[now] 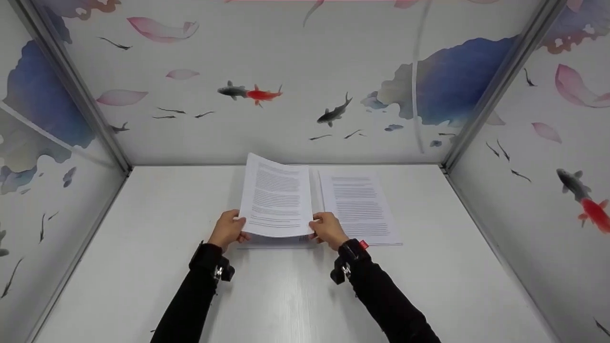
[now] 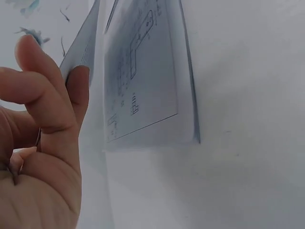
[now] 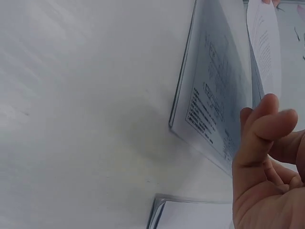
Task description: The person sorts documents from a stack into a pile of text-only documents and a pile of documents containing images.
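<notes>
A printed sheet of paper point(image 1: 276, 200) is held up off the table, its near edge bowed and its far left corner raised. My left hand point(image 1: 227, 229) pinches its near left corner, and my right hand point(image 1: 330, 229) pinches the near right corner. Whether it is one sheet or a few cannot be told. Beneath lies a stack of pages point(image 1: 276, 243), mostly covered in the head view; the left wrist view shows a line diagram on its top page point(image 2: 143, 71). To the right lies a second stack of printed pages point(image 1: 360, 205), close to my right hand.
The white table point(image 1: 295, 295) extends to both sides and toward me. A back wall point(image 1: 286, 57) printed with fish and petals stands just behind the papers. Side walls point(image 1: 538, 157) close in the left and right, joined by metal corner posts point(image 1: 505, 85).
</notes>
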### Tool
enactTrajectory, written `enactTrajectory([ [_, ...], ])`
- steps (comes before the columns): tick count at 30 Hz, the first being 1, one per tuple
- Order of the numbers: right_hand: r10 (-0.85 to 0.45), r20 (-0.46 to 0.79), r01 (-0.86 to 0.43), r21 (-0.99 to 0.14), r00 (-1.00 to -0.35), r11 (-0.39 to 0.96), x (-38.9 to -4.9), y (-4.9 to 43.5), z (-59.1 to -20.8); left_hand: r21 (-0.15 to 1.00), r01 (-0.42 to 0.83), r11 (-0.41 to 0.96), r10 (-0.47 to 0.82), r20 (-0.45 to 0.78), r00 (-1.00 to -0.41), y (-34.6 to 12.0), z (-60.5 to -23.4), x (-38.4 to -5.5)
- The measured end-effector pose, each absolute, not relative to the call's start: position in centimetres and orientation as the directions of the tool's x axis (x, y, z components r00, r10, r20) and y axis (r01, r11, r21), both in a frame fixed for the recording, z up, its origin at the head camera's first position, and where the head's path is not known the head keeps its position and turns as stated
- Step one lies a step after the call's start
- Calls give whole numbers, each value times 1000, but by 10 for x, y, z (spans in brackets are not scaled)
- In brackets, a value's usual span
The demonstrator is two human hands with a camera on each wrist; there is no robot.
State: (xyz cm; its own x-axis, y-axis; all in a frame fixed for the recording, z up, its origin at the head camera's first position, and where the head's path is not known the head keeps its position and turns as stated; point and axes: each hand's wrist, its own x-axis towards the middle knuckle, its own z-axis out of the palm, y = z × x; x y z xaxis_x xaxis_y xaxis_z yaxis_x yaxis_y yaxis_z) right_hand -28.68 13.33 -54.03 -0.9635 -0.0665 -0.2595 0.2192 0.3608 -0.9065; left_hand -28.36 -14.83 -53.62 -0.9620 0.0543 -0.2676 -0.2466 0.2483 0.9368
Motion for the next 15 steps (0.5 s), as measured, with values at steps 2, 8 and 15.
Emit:
enactTrajectory([
  [2, -64, -263, 223, -903, -963, 368, -286, 133, -544, 931, -267, 248, 43, -286, -957, -147, -541, -284],
  [8, -60, -273, 232, -899, -960, 370, -284, 131, -550, 901, -314, 299, 23, -335, -942, -146, -549, -282],
  [15, -55, -282, 237, -883, -958, 404, -284, 132, -552, 866, -331, 376, 10, -361, -932, -145, -550, -283],
])
